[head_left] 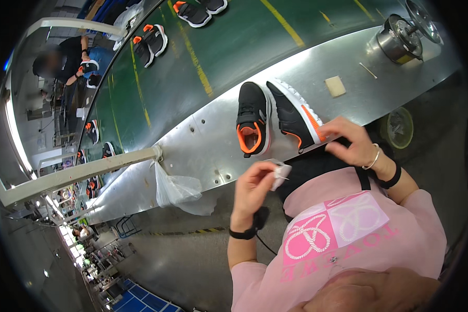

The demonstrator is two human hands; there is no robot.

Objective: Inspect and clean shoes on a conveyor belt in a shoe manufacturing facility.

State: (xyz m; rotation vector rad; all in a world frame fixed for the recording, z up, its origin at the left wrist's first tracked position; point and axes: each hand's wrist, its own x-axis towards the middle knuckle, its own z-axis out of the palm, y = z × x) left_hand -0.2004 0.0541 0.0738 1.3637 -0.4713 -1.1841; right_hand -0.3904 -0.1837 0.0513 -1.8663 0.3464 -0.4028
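My left hand (256, 188) is closed, pinching a crumpled white cloth (281, 176) with a thin pale strand or stick showing at its edge. My right hand (351, 141) has its fingertips and thumb at the heel of a black sneaker (292, 114) with a white sole and orange trim. That sneaker is tilted, with the side of its sole showing, at the near edge of the metal bench (213, 140). Its matching sneaker (252, 115) stands upright just to the left, toe pointing away, untouched.
A beige square pad (335, 87), a thin stick (368, 70) and a metal pot with its lid raised (399, 40) are on the bench at right. Several shoes lie on the green conveyor (234, 47). A plastic bag (174, 190) hangs off a white bar (83, 170). A co-worker (62, 60) handles a shoe.
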